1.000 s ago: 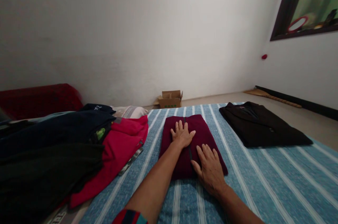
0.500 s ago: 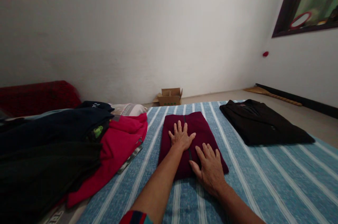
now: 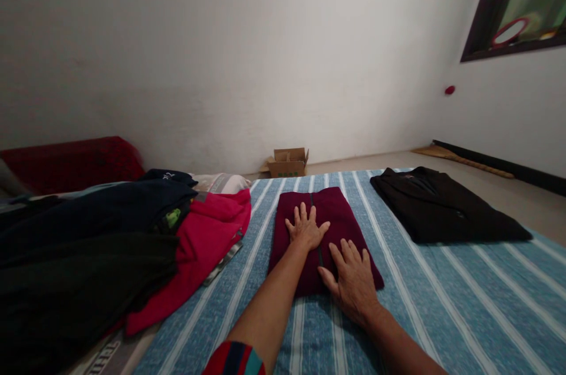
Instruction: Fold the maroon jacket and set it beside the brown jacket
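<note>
A folded maroon garment (image 3: 329,204) with a dark zip line down its middle lies on a blue-and-white striped bedspread (image 3: 247,269). My left hand (image 3: 306,227) rests flat on its centre with the fingers spread. Over the near right part of the same garment lies my right hand (image 3: 351,278), palm down, fingers stretched out and thumb apart. Neither hand grips anything. To the right sits a folded black garment (image 3: 451,207) with a V-shaped neckline, out of reach of both hands.
Loose clothes are heaped at the left: a pink garment (image 3: 203,245), a dark green one (image 3: 84,280) and a navy one (image 3: 110,210). Beyond the bed stand an open cardboard box (image 3: 287,168) and a broom (image 3: 460,161) on the floor. A red object (image 3: 75,163) is at the far left.
Both hands stay almost in the same place on the maroon garment. The view has shifted slightly, so the surroundings appear a little further right.
</note>
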Demonstrator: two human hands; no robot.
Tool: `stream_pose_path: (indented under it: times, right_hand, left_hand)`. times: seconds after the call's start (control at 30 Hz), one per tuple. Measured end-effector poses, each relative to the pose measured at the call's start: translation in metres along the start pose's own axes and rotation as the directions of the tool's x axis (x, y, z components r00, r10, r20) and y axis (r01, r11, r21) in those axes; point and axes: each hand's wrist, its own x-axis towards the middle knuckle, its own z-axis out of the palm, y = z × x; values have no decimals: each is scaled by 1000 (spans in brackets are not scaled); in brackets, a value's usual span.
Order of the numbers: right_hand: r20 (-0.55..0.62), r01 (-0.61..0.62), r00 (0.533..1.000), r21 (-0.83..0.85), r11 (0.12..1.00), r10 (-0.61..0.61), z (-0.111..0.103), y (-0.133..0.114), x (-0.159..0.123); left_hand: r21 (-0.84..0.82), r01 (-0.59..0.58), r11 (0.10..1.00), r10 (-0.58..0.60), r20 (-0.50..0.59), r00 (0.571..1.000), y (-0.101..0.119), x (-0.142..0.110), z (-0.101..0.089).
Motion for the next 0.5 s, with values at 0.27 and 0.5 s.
stream_pose_path:
  times: [0.27, 0.5]
  right_hand:
    - [-29, 14, 999, 23, 1000, -14, 3, 1, 0]
    - [3, 10, 1000, 68, 998, -10, 4, 3, -1]
  left_hand:
    - [-28, -2, 1000, 2, 17, 1000, 2, -4, -8]
    - [-250, -13, 968, -18, -121, 992, -16, -20, -40]
